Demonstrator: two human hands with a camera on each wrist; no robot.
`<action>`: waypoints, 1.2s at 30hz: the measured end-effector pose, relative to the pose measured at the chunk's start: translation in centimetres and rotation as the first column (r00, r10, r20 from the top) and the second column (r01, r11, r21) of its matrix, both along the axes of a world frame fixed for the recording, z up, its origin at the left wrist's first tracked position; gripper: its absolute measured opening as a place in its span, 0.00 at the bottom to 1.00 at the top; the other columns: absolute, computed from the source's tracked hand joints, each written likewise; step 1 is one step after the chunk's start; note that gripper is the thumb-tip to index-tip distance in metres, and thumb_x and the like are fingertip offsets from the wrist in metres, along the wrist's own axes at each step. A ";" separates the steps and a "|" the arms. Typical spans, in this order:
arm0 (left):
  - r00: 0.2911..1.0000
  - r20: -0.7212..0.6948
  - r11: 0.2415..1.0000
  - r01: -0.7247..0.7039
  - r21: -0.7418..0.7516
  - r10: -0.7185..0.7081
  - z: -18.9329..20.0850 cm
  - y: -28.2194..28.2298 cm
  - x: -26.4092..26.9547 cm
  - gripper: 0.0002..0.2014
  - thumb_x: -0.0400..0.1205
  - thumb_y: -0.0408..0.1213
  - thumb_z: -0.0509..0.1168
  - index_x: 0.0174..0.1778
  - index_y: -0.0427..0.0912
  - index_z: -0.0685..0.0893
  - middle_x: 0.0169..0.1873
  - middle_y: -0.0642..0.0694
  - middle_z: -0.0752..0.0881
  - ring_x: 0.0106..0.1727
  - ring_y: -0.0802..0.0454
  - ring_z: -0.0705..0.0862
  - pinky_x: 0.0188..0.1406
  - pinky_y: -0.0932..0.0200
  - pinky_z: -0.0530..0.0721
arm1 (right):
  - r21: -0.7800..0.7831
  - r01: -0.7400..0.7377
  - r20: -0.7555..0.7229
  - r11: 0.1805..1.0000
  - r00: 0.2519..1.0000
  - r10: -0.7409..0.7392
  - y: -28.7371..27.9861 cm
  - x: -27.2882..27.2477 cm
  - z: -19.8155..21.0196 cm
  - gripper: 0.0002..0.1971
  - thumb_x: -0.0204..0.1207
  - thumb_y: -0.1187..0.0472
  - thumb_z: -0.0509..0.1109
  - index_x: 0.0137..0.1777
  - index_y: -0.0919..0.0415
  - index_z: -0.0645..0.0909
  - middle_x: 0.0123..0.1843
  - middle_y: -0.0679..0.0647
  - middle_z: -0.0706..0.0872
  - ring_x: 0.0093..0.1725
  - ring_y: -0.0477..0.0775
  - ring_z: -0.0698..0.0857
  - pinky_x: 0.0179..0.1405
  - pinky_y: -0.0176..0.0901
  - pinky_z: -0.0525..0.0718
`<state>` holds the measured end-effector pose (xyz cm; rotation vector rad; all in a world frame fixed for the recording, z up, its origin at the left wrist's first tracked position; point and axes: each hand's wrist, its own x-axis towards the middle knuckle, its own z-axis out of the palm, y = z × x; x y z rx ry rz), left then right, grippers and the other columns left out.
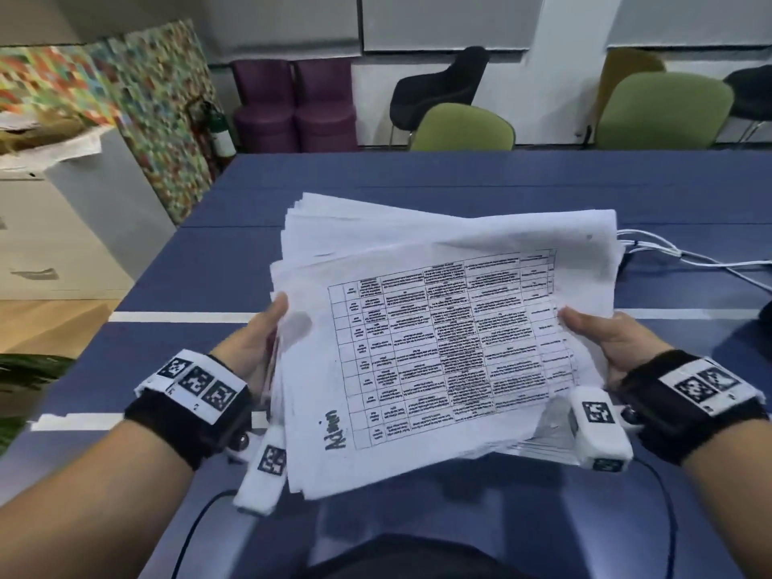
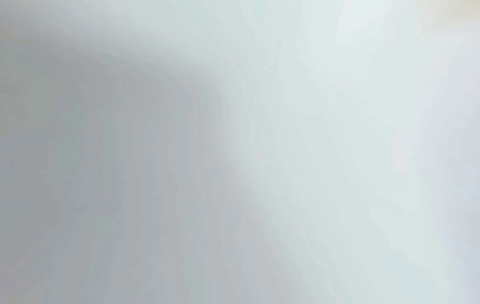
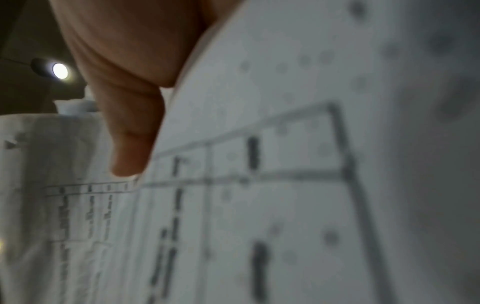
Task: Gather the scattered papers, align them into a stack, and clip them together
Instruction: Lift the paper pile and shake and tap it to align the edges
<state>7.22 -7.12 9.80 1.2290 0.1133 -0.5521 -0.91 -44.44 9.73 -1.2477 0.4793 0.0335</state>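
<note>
- A thick, uneven stack of white printed papers point(image 1: 451, 328), its top sheet bearing a ruled table and a handwritten word, is held above the blue worktop point(image 1: 259, 227).
- The left hand point(image 1: 259, 340) grips the stack's left edge, thumb on top.
- The right hand point(image 1: 605, 340) grips the stack's right edge, thumb pressed on the top sheet.
- White cables point(image 1: 685, 257) lie on the worktop just right of the stack.
- Green chairs point(image 1: 463, 129) stand beyond the stack, past the worktop's far edge.

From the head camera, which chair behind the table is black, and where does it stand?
The black chair stands behind the near green chair, right of the purple stools; the other two chairs beside it are green.
</note>
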 end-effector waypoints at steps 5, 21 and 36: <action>0.960 0.277 0.950 -0.112 0.291 0.028 -0.3 -2.8 -1.7 0.06 0.74 0.31 0.71 0.46 0.40 0.85 0.43 0.44 0.91 0.37 0.53 0.89 0.38 0.61 0.88 | -0.107 0.151 0.100 0.983 0.985 -0.141 2.1 -0.8 -0.4 0.09 0.68 0.68 0.73 0.46 0.71 0.83 0.29 0.55 0.91 0.28 0.51 0.90 0.30 0.40 0.87; 0.859 0.382 0.795 -0.480 0.370 0.341 -6.7 -2.1 -1.9 0.07 0.73 0.26 0.72 0.36 0.42 0.85 0.26 0.60 0.88 0.35 0.60 0.87 0.37 0.66 0.83 | -0.216 0.328 0.358 0.920 0.903 -0.238 7.9 0.4 -5.7 0.14 0.69 0.78 0.71 0.45 0.59 0.81 0.34 0.42 0.88 0.37 0.36 0.85 0.50 0.41 0.84; 0.836 0.512 0.769 -0.456 0.448 0.197 -5.7 -1.9 -1.7 0.12 0.72 0.28 0.73 0.50 0.32 0.84 0.42 0.41 0.90 0.35 0.62 0.87 0.42 0.68 0.86 | -0.154 0.279 0.304 0.948 0.926 -0.223 6.6 1.3 -4.5 0.11 0.64 0.69 0.78 0.47 0.66 0.82 0.33 0.49 0.90 0.37 0.45 0.87 0.42 0.42 0.86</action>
